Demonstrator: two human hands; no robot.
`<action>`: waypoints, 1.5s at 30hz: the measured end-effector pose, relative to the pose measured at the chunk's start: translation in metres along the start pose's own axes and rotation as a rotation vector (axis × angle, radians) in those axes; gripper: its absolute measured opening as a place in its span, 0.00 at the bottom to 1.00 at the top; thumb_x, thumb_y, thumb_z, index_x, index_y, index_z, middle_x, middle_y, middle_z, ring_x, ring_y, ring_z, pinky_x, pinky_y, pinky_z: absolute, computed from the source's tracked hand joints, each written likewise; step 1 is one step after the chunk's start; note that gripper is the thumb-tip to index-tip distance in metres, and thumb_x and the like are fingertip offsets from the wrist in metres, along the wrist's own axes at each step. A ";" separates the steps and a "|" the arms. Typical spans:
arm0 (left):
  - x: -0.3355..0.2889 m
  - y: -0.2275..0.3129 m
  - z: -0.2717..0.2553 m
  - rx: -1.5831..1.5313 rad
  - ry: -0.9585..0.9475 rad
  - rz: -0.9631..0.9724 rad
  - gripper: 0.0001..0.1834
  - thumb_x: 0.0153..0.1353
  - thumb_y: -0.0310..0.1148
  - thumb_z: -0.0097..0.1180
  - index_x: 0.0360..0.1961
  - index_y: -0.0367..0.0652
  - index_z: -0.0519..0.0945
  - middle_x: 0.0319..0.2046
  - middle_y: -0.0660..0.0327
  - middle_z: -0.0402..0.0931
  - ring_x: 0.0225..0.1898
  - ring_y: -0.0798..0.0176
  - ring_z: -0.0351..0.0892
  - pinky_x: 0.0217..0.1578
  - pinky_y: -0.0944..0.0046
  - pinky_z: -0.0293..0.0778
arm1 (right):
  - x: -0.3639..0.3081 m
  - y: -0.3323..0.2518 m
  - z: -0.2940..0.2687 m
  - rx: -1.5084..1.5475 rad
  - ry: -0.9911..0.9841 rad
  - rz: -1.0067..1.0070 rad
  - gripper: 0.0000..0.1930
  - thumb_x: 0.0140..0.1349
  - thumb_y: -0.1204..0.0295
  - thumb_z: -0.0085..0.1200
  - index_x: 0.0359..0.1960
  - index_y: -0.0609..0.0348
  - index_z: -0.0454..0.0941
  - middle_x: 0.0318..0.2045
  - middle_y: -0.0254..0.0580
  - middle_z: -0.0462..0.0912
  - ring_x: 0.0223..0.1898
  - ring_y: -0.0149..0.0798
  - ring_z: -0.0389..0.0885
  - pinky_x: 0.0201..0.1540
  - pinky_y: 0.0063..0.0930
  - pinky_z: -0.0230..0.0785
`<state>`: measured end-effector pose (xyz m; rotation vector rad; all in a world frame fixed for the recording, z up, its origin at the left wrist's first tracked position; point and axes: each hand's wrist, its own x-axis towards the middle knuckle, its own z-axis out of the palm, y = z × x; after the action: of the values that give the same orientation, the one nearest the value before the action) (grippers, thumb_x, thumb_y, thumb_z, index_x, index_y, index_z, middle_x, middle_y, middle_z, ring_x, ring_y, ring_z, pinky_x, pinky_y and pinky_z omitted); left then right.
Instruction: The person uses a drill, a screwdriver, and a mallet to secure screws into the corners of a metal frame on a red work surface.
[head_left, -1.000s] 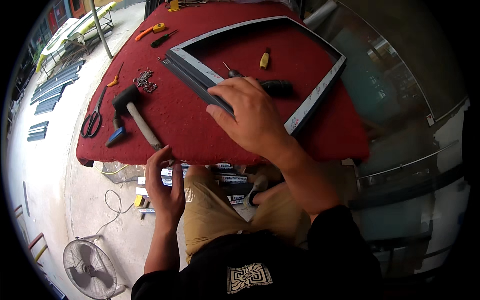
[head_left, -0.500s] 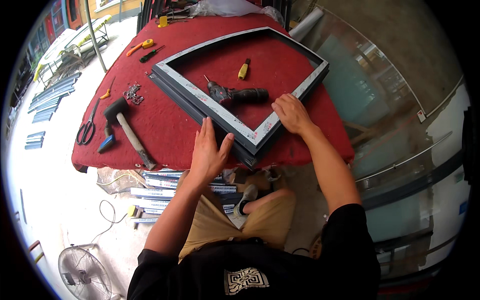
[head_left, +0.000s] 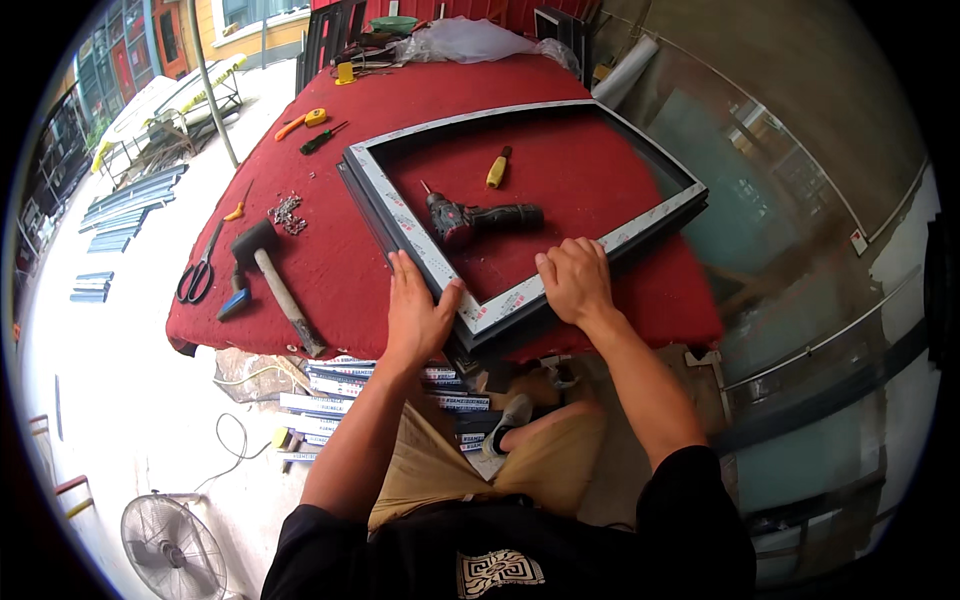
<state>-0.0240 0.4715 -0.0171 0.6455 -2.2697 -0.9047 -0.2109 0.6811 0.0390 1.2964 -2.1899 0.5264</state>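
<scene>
A dark grey window frame (head_left: 403, 215), its upper face covered in printed white film, lies at a slant on a red cloth-covered table (head_left: 350, 240). My left hand (head_left: 420, 312) rests against its outer left side near the closest corner, fingers stretched out. Over the near bar my right hand (head_left: 577, 282) is closed, fingertips bent across the inner edge and palm toward the outside. Inside the frame's opening, a black cordless drill (head_left: 468, 220) lies on the cloth with a bit fitted. Beyond it is a short yellow-handled tool (head_left: 498, 168).
Left on the table are a rubber mallet (head_left: 284, 295), scissors (head_left: 196, 278), a blue-tipped tool (head_left: 235, 302), a pile of small metal pieces (head_left: 287, 214), a tape measure (head_left: 316, 117) and a green screwdriver (head_left: 323, 138). Glass panes (head_left: 720, 190) stand right; a fan (head_left: 172, 550) stands lower left.
The window frame has turned clockwise on the table: its near corner swung left and its right end came closer. Both hands stayed on it. The whole view has also shifted slightly.
</scene>
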 end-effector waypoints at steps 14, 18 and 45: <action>0.001 0.005 -0.062 0.177 -0.145 0.149 0.58 0.71 0.58 0.66 0.82 0.22 0.52 0.79 0.20 0.52 0.81 0.26 0.58 0.78 0.47 0.63 | 0.012 0.025 -0.025 0.077 -0.099 -0.107 0.30 0.77 0.41 0.54 0.64 0.54 0.82 0.55 0.51 0.84 0.63 0.58 0.79 0.75 0.56 0.62; -0.027 0.021 -0.062 0.299 -0.121 0.209 0.58 0.64 0.50 0.74 0.81 0.24 0.56 0.80 0.21 0.52 0.79 0.24 0.60 0.77 0.44 0.64 | -0.014 0.141 -0.049 -0.199 -0.240 0.004 0.34 0.75 0.40 0.56 0.66 0.55 0.81 0.61 0.51 0.82 0.69 0.57 0.74 0.77 0.54 0.61; 0.043 -0.025 -0.041 0.292 -0.015 0.013 0.59 0.73 0.63 0.61 0.81 0.19 0.52 0.76 0.16 0.54 0.76 0.24 0.65 0.75 0.46 0.68 | -0.052 0.098 -0.124 -0.126 -0.476 0.228 0.31 0.75 0.46 0.60 0.67 0.58 0.82 0.56 0.55 0.86 0.60 0.59 0.82 0.66 0.53 0.72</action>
<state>-0.0209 0.4110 0.0037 0.7498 -2.4397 -0.5765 -0.2466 0.8331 0.0972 1.2020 -2.7330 0.1639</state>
